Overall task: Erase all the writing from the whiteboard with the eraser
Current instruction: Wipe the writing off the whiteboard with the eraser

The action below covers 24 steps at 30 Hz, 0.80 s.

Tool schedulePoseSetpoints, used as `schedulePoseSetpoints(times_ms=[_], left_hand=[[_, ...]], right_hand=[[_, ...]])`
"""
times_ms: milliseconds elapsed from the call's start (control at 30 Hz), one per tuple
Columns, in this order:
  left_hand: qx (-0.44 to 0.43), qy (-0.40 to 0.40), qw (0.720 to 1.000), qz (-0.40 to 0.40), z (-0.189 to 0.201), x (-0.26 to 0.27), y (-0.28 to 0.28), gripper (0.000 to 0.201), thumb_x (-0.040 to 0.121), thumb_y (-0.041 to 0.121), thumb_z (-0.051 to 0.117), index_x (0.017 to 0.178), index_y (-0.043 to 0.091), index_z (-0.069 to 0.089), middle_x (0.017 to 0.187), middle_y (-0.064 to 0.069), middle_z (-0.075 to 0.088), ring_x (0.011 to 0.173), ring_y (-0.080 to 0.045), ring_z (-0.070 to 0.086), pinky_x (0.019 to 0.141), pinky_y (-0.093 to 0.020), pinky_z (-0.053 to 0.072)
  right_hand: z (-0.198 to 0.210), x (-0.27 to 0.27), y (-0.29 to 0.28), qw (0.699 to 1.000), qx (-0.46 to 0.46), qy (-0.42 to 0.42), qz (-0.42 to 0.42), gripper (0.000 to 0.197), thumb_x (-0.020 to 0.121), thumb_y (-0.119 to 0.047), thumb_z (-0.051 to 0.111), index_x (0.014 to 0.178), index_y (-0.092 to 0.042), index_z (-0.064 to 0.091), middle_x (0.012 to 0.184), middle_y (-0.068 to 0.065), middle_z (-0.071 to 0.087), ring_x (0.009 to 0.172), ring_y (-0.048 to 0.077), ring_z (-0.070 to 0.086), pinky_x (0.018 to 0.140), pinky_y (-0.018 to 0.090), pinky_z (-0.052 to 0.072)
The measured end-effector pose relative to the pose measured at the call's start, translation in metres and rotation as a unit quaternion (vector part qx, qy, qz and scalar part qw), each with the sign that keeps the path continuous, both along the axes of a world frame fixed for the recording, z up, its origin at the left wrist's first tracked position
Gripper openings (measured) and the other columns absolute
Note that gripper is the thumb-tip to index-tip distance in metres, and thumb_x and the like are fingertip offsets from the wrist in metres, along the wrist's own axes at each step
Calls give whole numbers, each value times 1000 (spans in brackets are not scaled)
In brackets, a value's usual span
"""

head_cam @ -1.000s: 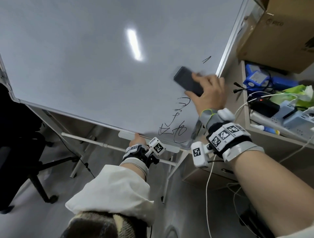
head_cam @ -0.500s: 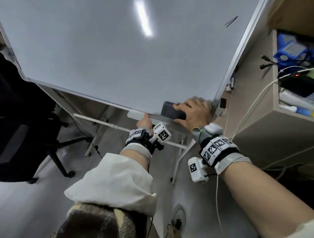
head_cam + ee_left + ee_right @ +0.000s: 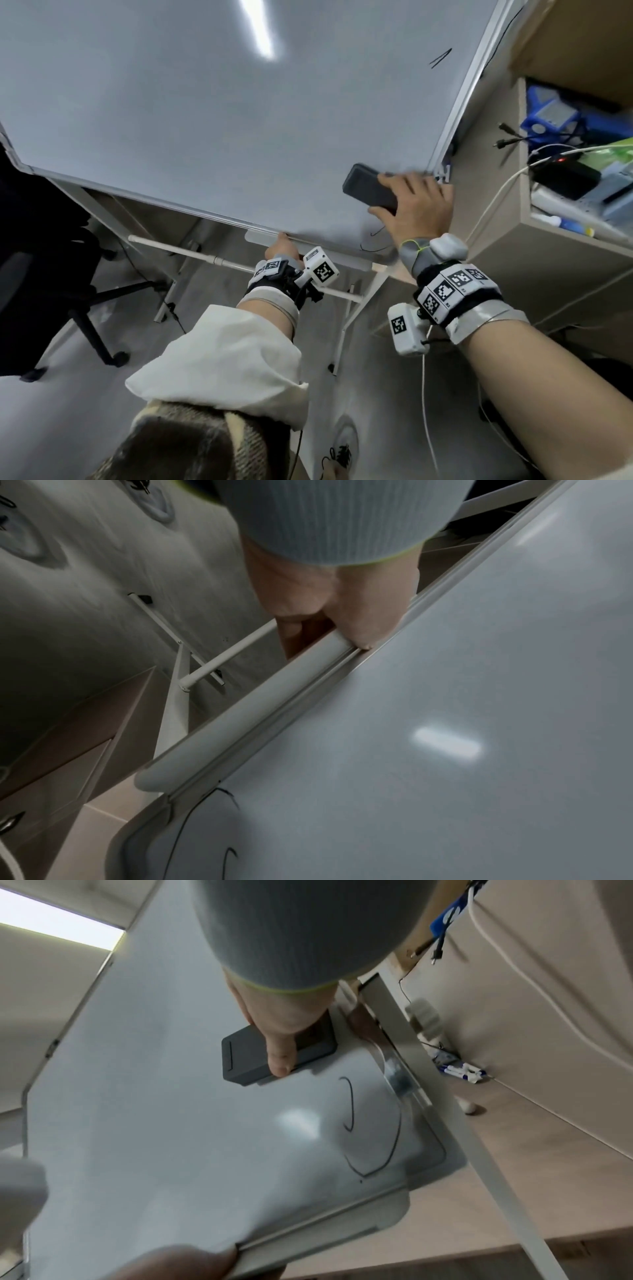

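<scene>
Right now the right hand [image 3: 416,205] grips the dark grey eraser [image 3: 368,188], thumb along its lower side and fingers over the top, and holds it flat against the whiteboard [image 3: 205,120] near the lower right corner, just beside the right frame edge. In the right wrist view the thumb [image 3: 279,1056] lies across the eraser's back. Below the eraser some writing is left: thin black curved strokes [image 3: 349,1104] close to the bottom corner, and in the head view a short pair of black marks [image 3: 440,58] sits higher up by the right edge. The left hand [image 3: 279,248] holds the pen tray [image 3: 246,710] along the board's bottom edge; its thumb presses on top of the tray and its fingers curl underneath. Behind the board stands a white metal stand [image 3: 219,262] on a grey floor. At the right, a wooden shelf [image 3: 493,192] carries cables and blue devices, and a black office chair [image 3: 41,240] is at the left.
</scene>
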<state>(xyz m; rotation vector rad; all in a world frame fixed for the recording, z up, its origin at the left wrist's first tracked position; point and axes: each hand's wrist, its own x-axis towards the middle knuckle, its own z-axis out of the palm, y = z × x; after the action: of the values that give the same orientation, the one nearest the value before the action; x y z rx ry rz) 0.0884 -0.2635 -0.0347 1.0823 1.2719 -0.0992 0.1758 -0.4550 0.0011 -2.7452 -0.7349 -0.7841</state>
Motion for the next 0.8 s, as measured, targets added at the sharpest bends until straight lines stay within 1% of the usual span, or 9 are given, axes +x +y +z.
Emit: schedulePoseSetpoints(times_ms=[200,300,367,533,567,633,667,733,800], left_hand=[[0,1,999,49,-1,-1,-5,49,100,40,47,131,2,55,98,-9,56,88,-26,52,75,-32,36],[6,0,999,54,-2,0,-9,44,100,38,47,126,3,56,79,-6,55,73,-27,54,63,-32,37],[22,4,999,49,-2,0,-8,42,101,39,46,125,5,56,70,-4,49,60,-22,47,51,-31,30],[44,5,999,22,-2,-2,-7,50,104,40,40,134,3,51,73,-4,45,64,-21,47,48,-30,28],[40,9,999,17,-2,-3,-8,50,104,40,40,135,3,50,76,-5,47,71,-23,52,50,-29,30],[32,14,999,7,-1,-4,-8,51,104,41,39,139,4,49,92,-7,53,101,-30,60,65,-32,38],[36,11,999,1,-1,-5,-8,51,105,39,38,140,4,47,101,-8,52,109,-29,58,73,-34,40],[43,-8,999,-10,2,-5,-7,46,106,32,37,143,5,43,109,-9,47,103,-24,53,87,-37,43],[61,11,997,-39,-1,-4,-2,48,105,34,38,142,4,44,110,-11,52,103,-25,53,83,-35,41]], right_hand=[[-16,-10,-6,999,-3,41,8,57,54,-52,86,102,-27,69,92,0,67,82,26,61,77,38,30],[-43,-27,-9,995,-52,81,36,55,49,-49,90,94,-25,69,85,0,66,75,24,62,75,37,30],[-59,-36,-11,991,-88,90,51,55,48,-47,91,91,-24,68,83,-1,65,72,23,62,75,37,30],[-63,-36,-10,988,-108,91,58,53,52,-53,88,92,-22,69,81,0,66,72,22,61,78,37,31],[-62,-36,-11,989,-107,87,59,54,53,-53,87,93,-22,69,81,0,66,73,22,61,78,37,31],[-53,-32,-13,993,-85,58,53,51,55,-51,87,93,-22,68,81,0,66,74,22,62,77,37,31],[-45,-28,-13,996,-66,43,45,50,56,-50,86,93,-22,68,82,0,66,74,23,62,77,37,31],[-25,-18,-12,999,-38,21,25,50,59,-51,83,96,-23,67,85,-1,66,75,22,62,78,36,29],[-16,-10,-11,999,-27,1,22,51,59,-52,83,97,-23,67,87,-2,66,75,22,62,78,35,27]])
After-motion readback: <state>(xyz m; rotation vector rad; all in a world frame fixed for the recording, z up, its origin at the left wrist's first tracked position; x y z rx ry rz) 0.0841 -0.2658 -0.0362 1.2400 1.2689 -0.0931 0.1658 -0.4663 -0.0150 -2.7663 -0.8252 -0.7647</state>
